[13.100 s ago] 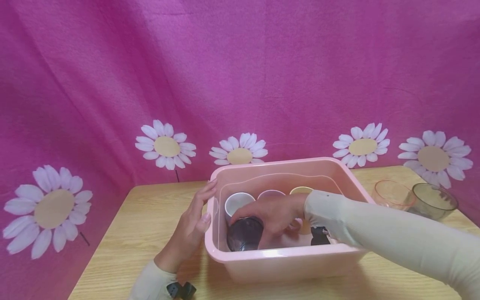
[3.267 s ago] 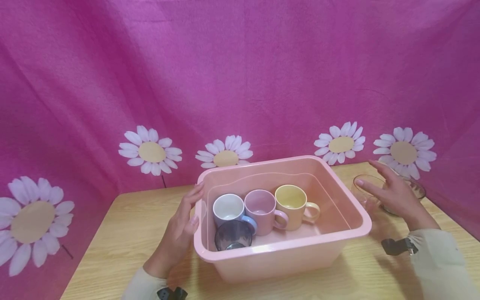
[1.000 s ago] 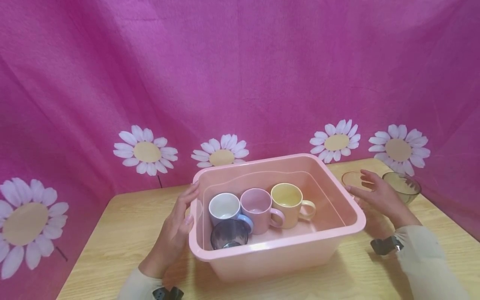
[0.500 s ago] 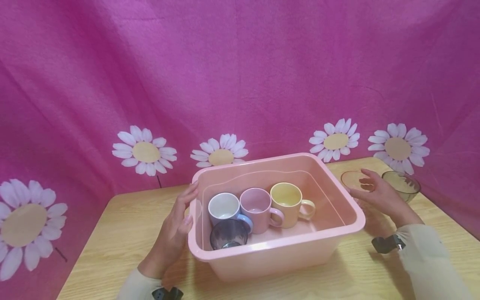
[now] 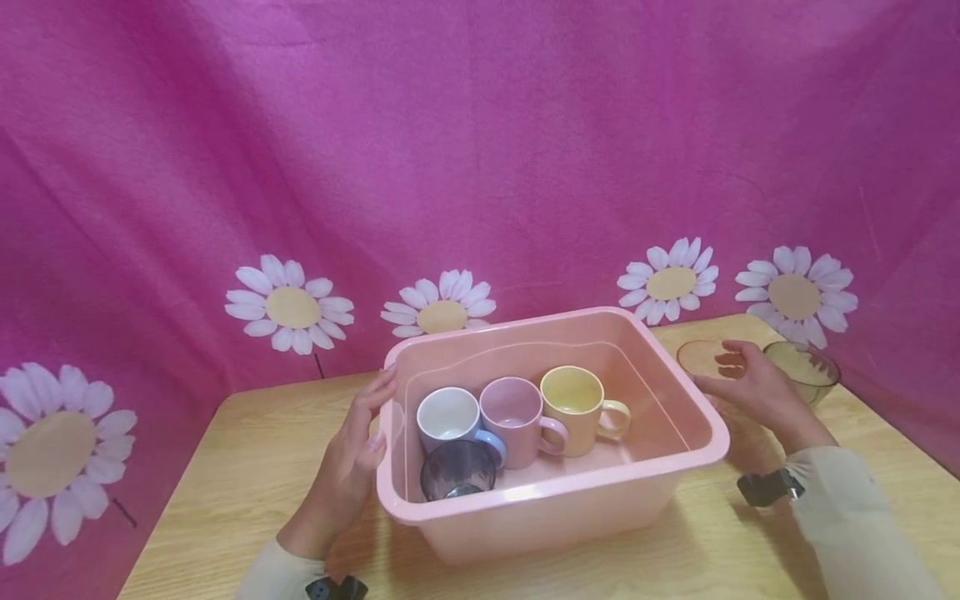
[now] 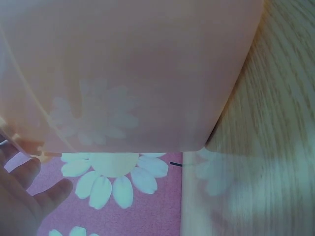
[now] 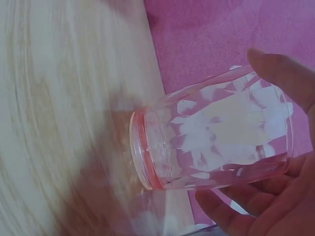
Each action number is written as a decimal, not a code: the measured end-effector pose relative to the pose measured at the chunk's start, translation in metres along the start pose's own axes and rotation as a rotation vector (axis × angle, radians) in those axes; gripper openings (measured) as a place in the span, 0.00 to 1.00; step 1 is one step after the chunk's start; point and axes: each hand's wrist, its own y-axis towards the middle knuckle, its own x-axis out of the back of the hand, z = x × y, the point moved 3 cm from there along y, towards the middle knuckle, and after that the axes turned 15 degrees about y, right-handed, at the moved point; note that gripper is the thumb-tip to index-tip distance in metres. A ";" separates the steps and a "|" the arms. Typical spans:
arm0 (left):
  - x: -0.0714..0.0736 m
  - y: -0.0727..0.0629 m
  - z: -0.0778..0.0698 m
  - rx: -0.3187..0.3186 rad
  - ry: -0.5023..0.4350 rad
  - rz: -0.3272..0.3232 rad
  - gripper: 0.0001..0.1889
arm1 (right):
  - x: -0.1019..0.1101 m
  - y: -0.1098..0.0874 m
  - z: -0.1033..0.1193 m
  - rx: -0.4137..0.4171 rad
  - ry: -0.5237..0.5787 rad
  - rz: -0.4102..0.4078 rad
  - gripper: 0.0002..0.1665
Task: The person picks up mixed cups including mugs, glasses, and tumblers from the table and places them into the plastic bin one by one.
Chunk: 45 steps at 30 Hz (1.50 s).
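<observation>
My left hand [image 5: 341, 467] rests with extended fingers against the left rim of a pink plastic tub [image 5: 570, 487]. On the tub's right, my right hand [image 5: 768, 404] has its thumb and fingers around a clear faceted drinking glass [image 7: 221, 128] with a reddish base. The right wrist view shows this glass upright, its base near the wooden table. Inside the tub, a blue mug [image 5: 438, 429] with a white interior, a pink mug [image 5: 517, 442] and a yellow mug [image 5: 573, 433] stand in a row. A dark glass [image 5: 459, 471] sits before the blue mug.
A greenish-grey glass bowl or cup [image 5: 813, 379] stands behind the right hand, partly covered by it. The wooden table [image 5: 247, 467] ends at a magenta cloth [image 5: 480, 167] printed with daisies, which hangs behind and at both sides.
About thirteen seconds ago my right hand was at the dark glass inside the tub. Since then it has moved right to the clear glass, which shifts slightly left. The left hand stays at the rim.
</observation>
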 end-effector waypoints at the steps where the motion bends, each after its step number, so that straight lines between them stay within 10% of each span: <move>1: 0.000 0.000 0.000 0.002 0.001 0.002 0.27 | 0.001 0.000 0.000 -0.002 -0.002 -0.005 0.63; 45: -0.001 -0.001 0.002 -0.073 -0.002 -0.049 0.27 | 0.006 -0.015 0.039 0.161 0.036 -0.188 0.56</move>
